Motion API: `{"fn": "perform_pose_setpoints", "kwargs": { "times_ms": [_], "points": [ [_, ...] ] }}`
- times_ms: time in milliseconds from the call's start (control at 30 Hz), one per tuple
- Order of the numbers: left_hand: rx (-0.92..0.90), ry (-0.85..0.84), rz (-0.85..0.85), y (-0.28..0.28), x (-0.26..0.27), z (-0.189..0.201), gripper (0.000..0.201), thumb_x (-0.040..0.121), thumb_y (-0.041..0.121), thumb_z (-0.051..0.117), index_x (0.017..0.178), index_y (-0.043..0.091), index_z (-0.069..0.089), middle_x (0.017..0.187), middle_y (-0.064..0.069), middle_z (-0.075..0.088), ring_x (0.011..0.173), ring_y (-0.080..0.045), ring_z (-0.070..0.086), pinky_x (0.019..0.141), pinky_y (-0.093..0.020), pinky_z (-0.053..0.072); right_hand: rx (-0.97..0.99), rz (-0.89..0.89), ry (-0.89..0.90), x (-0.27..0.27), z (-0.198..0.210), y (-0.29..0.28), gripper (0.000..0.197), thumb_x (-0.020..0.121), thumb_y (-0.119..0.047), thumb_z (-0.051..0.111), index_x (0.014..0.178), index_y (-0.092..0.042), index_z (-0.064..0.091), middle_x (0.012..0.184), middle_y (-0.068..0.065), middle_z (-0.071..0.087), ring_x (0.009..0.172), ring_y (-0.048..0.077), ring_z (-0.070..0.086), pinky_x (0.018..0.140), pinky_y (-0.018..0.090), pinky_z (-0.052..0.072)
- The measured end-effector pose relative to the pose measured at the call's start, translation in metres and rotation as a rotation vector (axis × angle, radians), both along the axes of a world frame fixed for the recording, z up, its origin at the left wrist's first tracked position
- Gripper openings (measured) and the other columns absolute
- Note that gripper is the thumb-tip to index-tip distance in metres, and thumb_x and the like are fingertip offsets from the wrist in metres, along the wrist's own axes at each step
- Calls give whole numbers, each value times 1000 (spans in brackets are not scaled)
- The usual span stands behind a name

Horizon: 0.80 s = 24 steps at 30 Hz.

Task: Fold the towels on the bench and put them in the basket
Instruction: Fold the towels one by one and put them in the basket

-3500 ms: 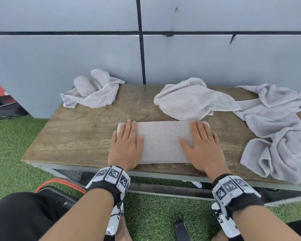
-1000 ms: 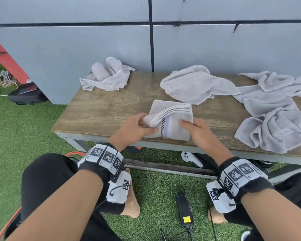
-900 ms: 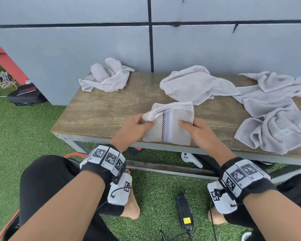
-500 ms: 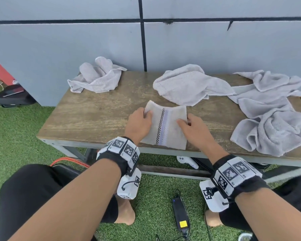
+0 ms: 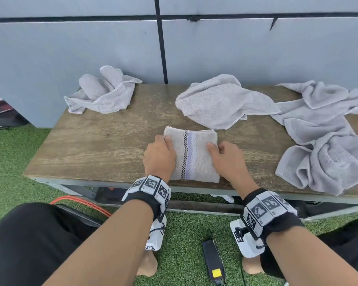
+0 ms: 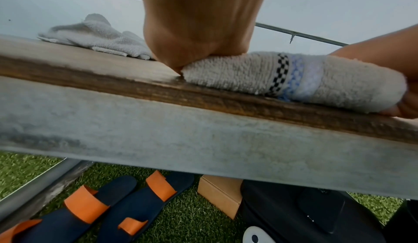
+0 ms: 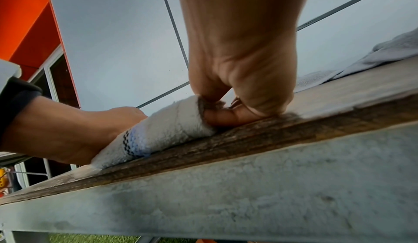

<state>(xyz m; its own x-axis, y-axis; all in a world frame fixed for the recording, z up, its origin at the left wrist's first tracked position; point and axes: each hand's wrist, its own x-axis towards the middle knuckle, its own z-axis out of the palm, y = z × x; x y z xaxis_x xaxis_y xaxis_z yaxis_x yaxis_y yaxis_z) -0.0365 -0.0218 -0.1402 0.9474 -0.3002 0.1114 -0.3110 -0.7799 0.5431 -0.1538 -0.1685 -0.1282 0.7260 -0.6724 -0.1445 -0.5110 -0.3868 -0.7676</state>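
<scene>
A folded grey towel with a checked and blue stripe lies flat near the front edge of the wooden bench. My left hand lies over its left edge with the fingers curled round it. My right hand grips the right edge. In the right wrist view, that right hand has its thumb low against the bench and its fingers curled on top of the towel. In the left wrist view, the palm of the left hand presses on the end of the towel.
Three loose grey towels lie on the bench: a crumpled one back left, one back centre, a large heap right. A grey wall stands behind. An orange-rimmed dark container sits by my left leg. Sandals and a box lie underneath.
The long flat towel has been folded over into a small square, lifted briefly, and laid back down near the front edge. Both hands moved from pressing it flat to holding its sides.
</scene>
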Motion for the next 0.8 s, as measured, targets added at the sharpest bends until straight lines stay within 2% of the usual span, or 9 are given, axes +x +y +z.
{"fn": "perform_pose_setpoints", "kwargs": {
  "times_ms": [200, 333, 433, 500, 567, 600, 700, 733, 800],
  "points": [
    [-5, 8, -2, -1, 0, 1, 37, 106, 38, 34, 91, 8, 50, 78, -8, 57, 72, -31, 58, 63, -39, 40, -28, 10, 12, -1, 2, 2, 39, 102, -43, 50, 79, -12, 50, 74, 0, 51, 60, 12, 44, 50, 26, 31],
    [15, 35, 4, -2, 0, 5, 38, 105, 40, 34, 93, 8, 51, 83, -9, 59, 77, -31, 59, 65, -39, 41, -20, 23, -7, -2, 2, 3, 38, 102, -41, 50, 78, -13, 48, 74, 1, 52, 61, 14, 44, 51, 27, 33],
    [39, 76, 13, -3, 1, 10, 42, 105, 42, 33, 100, 6, 54, 94, -13, 64, 84, -32, 59, 71, -40, 43, -13, 24, 6, -2, 3, 2, 38, 102, -42, 50, 80, -11, 50, 75, 2, 53, 63, 16, 47, 52, 27, 34],
    [48, 115, 18, -4, 1, 15, 42, 105, 42, 34, 107, 6, 54, 101, -14, 65, 90, -34, 61, 75, -42, 46, 41, 29, 33, -1, 7, -1, 39, 101, -45, 51, 86, -9, 52, 81, 3, 57, 68, 18, 53, 55, 28, 43],
    [63, 97, 21, -5, -4, 23, 36, 103, 41, 38, 115, 8, 48, 102, -10, 61, 88, -32, 60, 74, -42, 47, 84, 40, 64, -1, 17, 1, 34, 100, -44, 52, 103, -10, 49, 94, 3, 60, 77, 20, 62, 65, 37, 57],
    [65, 27, 14, -4, -7, 26, 32, 101, 38, 42, 116, 9, 45, 101, -8, 57, 85, -29, 58, 71, -40, 46, 14, 50, 57, -2, 21, 4, 32, 100, -40, 53, 110, -11, 44, 98, 5, 59, 80, 22, 63, 69, 43, 58],
    [61, -337, -166, -2, -21, 24, 24, 95, 28, 48, 113, 12, 48, 110, -6, 51, 92, -23, 52, 76, -35, 46, -562, 116, -32, -2, 24, 18, 37, 94, -29, 55, 124, -11, 41, 117, 12, 51, 100, 29, 54, 82, 44, 51],
    [81, -390, -263, -3, -25, 17, 26, 96, 28, 43, 115, 12, 50, 116, -6, 52, 99, -23, 52, 83, -36, 47, -682, 180, -57, -1, 23, 23, 40, 94, -28, 53, 129, -11, 43, 125, 13, 49, 109, 30, 51, 90, 43, 49],
    [141, -290, -382, -3, -32, 5, 45, 101, 33, 28, 136, 11, 47, 142, -8, 48, 130, -24, 45, 107, -44, 41, -707, 367, 4, 5, 14, 29, 45, 99, -29, 42, 142, -14, 41, 150, 12, 39, 135, 30, 40, 110, 46, 38]
  ]
}}
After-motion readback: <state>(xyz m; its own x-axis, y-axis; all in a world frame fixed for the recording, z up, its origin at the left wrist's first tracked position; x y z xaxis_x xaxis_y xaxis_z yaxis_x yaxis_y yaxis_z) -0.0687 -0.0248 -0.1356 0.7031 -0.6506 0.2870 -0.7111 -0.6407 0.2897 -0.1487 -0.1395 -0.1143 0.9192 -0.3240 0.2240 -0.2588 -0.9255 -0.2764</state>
